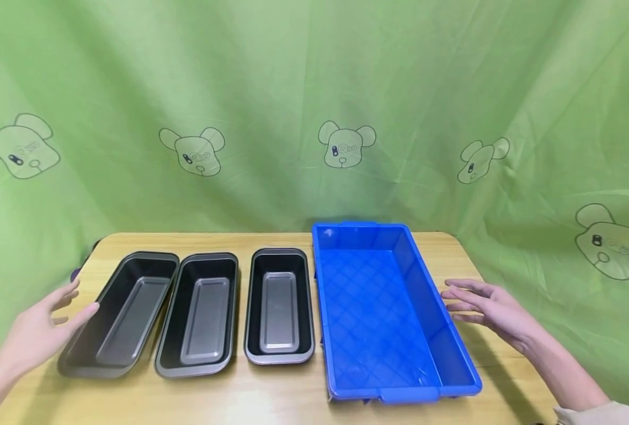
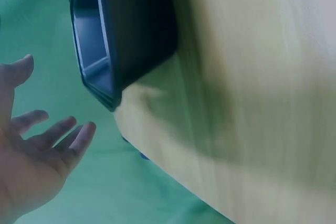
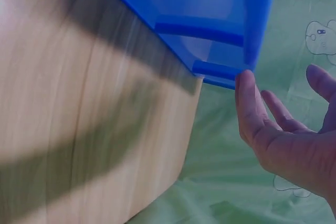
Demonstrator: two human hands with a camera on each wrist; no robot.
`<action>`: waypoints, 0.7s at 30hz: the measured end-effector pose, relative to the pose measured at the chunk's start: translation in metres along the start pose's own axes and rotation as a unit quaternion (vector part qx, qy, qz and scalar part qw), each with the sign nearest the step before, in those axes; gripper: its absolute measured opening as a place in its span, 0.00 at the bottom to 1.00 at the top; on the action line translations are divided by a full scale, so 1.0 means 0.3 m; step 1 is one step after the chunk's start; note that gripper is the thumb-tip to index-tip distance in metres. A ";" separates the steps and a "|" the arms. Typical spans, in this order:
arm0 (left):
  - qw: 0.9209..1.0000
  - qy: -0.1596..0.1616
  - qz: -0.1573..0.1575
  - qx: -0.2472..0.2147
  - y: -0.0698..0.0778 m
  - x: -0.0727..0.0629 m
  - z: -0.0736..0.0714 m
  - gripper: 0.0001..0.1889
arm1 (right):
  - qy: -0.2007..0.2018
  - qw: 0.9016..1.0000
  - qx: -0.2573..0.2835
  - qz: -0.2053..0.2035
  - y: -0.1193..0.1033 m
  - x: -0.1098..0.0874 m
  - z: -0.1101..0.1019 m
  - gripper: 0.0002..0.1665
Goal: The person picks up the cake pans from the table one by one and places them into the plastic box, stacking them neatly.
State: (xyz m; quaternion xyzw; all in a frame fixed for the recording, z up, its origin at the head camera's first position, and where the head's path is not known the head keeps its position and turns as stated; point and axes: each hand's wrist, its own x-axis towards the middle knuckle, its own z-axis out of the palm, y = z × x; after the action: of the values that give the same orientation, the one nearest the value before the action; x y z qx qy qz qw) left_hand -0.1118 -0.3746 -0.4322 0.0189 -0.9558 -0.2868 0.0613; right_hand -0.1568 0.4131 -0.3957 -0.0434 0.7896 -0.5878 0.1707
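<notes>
Three dark loaf pans stand in a row on the table: a left one [image 1: 131, 319] set at a slant, a middle one [image 1: 205, 319] close against it, and a right one [image 1: 279, 310] a little apart. To their right is a large blue plastic tray [image 1: 375, 319]. My left hand [image 1: 41, 327] hovers at the outer side of the left pan, fingers spread and holding nothing; the left wrist view has the pan's end [image 2: 100, 56] beyond the fingertips. Beside the tray's right wall is my right hand [image 1: 490, 307], fingers loosely bent around nothing. In the right wrist view its fingertips overlap the tray's corner [image 3: 220, 72].
The light wood table [image 1: 267, 395] has rounded far corners. A green curtain [image 1: 272, 77] with printed bear heads hangs behind it and at both sides. Something small and purple [image 1: 75, 274] shows at the table's left edge.
</notes>
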 end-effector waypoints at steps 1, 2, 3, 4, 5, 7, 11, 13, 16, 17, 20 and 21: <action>1.000 -0.003 -0.003 0.000 -0.008 0.002 0.000 0.41 | -0.008 1.000 0.008 0.004 0.005 0.004 -0.004 0.20; 1.000 -0.005 -0.005 0.000 -0.015 0.003 0.000 0.40 | -0.010 1.000 0.015 0.013 0.009 0.008 -0.005 0.19; 1.000 -0.009 -0.010 0.001 -0.021 0.004 0.000 0.40 | -0.010 0.999 0.019 0.023 0.013 0.013 -0.005 0.19; 1.000 -0.011 -0.013 0.001 -0.029 0.005 0.000 0.40 | -0.005 0.999 0.021 0.036 0.015 0.018 -0.002 0.19; 1.000 -0.014 -0.017 -0.002 -0.036 0.007 0.002 0.40 | -0.005 0.999 0.020 0.042 0.019 0.023 -0.002 0.20; 0.999 -0.021 -0.026 -0.016 -0.050 0.009 0.006 0.40 | -0.005 0.998 0.019 0.051 0.025 0.034 0.000 0.22; 0.997 -0.040 -0.043 -0.042 -0.073 0.012 0.015 0.40 | -0.015 0.998 0.023 0.061 0.038 0.054 0.006 0.20; 0.996 -0.050 -0.048 -0.052 -0.080 0.015 0.017 0.40 | -0.018 0.997 0.025 0.067 0.043 0.062 0.010 0.18; 0.993 -0.070 -0.059 -0.071 -0.083 0.022 0.015 0.41 | -0.019 0.997 0.025 0.075 0.049 0.070 0.013 0.18; 0.992 -0.077 -0.064 -0.076 -0.082 0.025 0.013 0.41 | -0.019 0.997 0.024 0.076 0.050 0.072 0.013 0.19; 0.988 -0.099 -0.075 -0.088 -0.079 0.038 0.005 0.42 | -0.020 0.996 0.026 0.079 0.054 0.075 0.013 0.19; 0.988 -0.105 -0.078 -0.086 -0.079 0.043 0.002 0.42 | -0.020 0.996 0.027 0.079 0.055 0.076 0.012 0.19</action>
State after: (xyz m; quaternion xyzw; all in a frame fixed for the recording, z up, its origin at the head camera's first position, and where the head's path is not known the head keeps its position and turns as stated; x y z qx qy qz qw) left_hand -0.1246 -0.3950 -0.4444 0.0579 -0.9243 -0.3723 -0.0604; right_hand -0.1748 0.4086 -0.4171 0.0120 0.7707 -0.5926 0.2339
